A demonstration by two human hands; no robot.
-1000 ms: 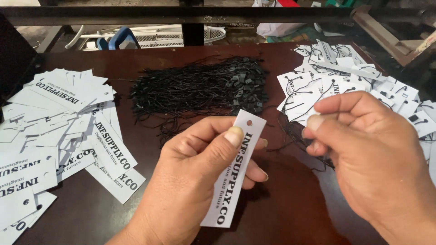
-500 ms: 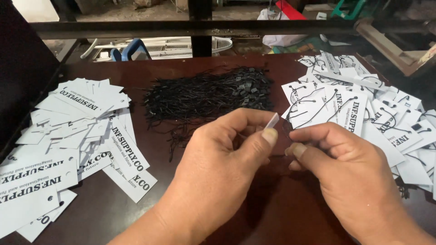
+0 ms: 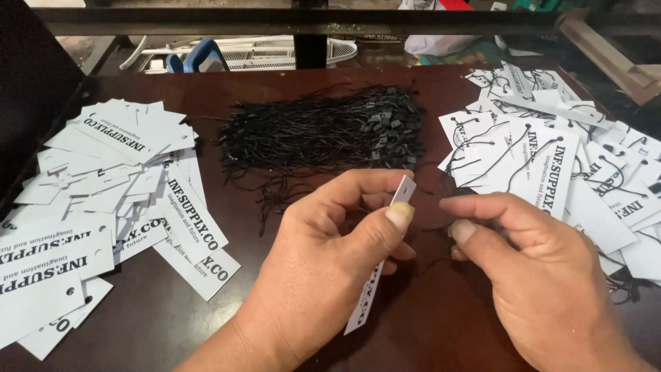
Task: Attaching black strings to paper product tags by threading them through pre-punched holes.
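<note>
Over the bench's (image 3: 275, 303) front edge, the left hand (image 3: 330, 262) pinches a white hang tag (image 3: 403, 191) upright, while the right hand (image 3: 544, 275) pinches a thin black string (image 3: 432, 227) just beside it.

Loose white tags (image 3: 103, 186) piled left, strung tags (image 3: 551, 158) heaped right, a wire rack (image 3: 275, 52) beyond the table (image 3: 206, 324).

On desk (image 3: 206, 324): loose tags (image 3: 103, 200) left, pile of strings (image 3: 323, 131) behind centre, strung tags (image 3: 551, 158) right; hands (image 3: 330, 262) in front, held tag (image 3: 375, 275) between.
</note>
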